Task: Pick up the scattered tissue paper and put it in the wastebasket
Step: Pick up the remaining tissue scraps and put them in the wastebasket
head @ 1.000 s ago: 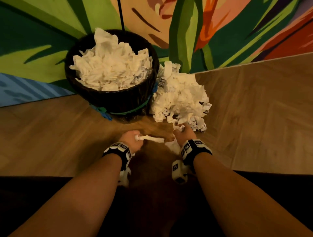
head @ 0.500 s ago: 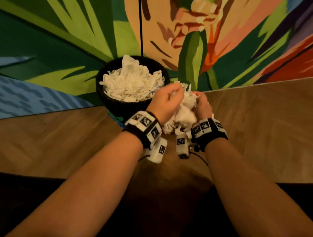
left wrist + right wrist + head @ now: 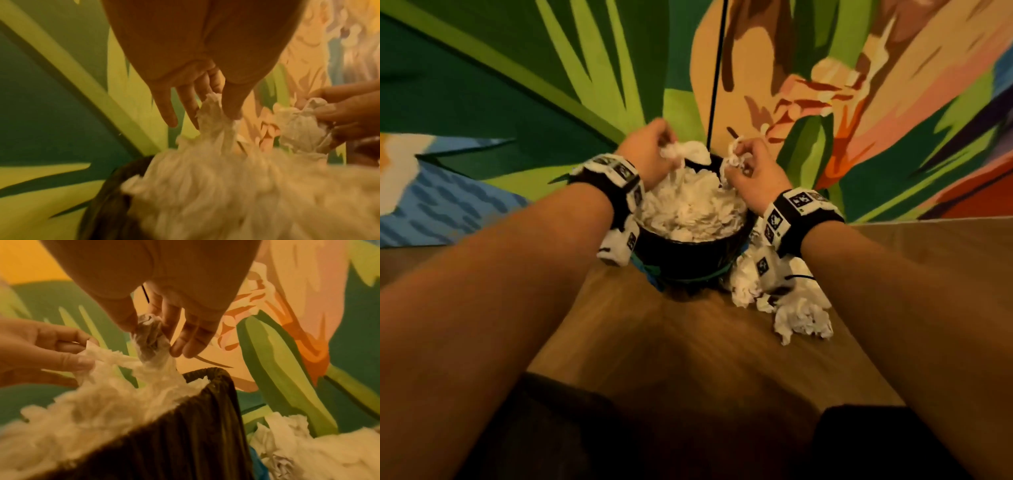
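A dark woven wastebasket (image 3: 688, 257) stands against the painted wall, heaped with white tissue paper (image 3: 688, 209). Both hands hover over its far rim. My left hand (image 3: 654, 147) pinches a crumpled tissue (image 3: 213, 116) between thumb and fingers, its tail hanging into the heap. My right hand (image 3: 750, 164) pinches another wad of tissue (image 3: 150, 340) above the basket's right rim (image 3: 213, 371). More scattered tissue (image 3: 798, 315) lies on the wooden floor just right of the basket, partly behind my right wrist.
A painted mural wall (image 3: 517, 85) rises directly behind the basket, with a thin black line (image 3: 717, 68) running down it. Wooden floor (image 3: 688, 342) spreads in front. A blue-green strap (image 3: 650, 274) wraps the basket's base.
Both hands have risen from the floor with tissue and moved forward over the basket. The view has come closer to the basket.
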Available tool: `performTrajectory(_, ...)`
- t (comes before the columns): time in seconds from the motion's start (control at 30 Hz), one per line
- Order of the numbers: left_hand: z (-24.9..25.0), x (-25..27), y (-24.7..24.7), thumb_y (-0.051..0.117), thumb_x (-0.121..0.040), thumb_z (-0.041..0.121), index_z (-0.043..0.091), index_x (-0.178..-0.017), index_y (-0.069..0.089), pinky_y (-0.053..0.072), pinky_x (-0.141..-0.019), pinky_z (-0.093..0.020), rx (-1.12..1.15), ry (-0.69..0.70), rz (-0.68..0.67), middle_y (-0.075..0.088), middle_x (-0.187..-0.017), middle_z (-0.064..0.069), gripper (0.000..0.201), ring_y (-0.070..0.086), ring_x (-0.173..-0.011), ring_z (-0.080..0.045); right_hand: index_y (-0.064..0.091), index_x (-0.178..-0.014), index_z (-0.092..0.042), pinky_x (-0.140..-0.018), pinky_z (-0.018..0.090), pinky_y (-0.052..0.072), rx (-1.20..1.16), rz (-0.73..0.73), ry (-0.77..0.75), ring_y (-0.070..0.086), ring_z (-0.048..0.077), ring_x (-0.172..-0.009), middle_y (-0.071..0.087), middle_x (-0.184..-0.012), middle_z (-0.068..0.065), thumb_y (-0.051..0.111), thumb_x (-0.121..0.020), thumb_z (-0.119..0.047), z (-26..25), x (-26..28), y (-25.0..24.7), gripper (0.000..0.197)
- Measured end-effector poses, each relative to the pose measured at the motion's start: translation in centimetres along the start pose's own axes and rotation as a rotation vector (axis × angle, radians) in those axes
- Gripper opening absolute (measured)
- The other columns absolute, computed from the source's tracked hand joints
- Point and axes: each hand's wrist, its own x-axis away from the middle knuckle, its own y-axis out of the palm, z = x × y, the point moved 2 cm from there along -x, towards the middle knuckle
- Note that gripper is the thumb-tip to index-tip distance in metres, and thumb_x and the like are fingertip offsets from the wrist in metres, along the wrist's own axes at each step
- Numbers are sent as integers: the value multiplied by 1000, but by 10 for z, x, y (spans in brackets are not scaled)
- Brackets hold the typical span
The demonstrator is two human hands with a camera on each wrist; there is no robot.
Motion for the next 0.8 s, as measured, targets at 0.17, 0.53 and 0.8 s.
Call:
performTrajectory(0.17, -35, 5, 26, 80, -78, 42, 25, -98, 75, 51, -79, -28, -201, -128, -168, 63, -91, 9, 26, 63, -90, -16, 66, -102, -22, -75, 24, 41, 338, -96, -13, 60, 23, -92, 59, -101, 0, 67, -87, -31, 25, 3, 26, 17)
performTrajectory(0.53, -47, 8, 62, 56, -91, 37, 11, -59, 54, 42, -55, -33, -434, -39, -525, 57, -68, -13, 42, 56, -67, -32, 68, -111, -38, -90, 35, 54, 438, -365, 35, 63, 16, -106, 69, -113, -8, 65, -82, -38, 20, 1, 62, 30)
performTrajectory(0.8, -53, -1, 72, 72, -81, 35, 31, -71, 70, 48, -83, -36, -492, -103, -354, 69, -86, 14, 11, 63, -94, -18, 70, -75, -37, -73, 31, 56, 514, -353, 95, 60, 14, -78, 63, -86, -11, 74, -76, -21, 23, -18, 72, 16)
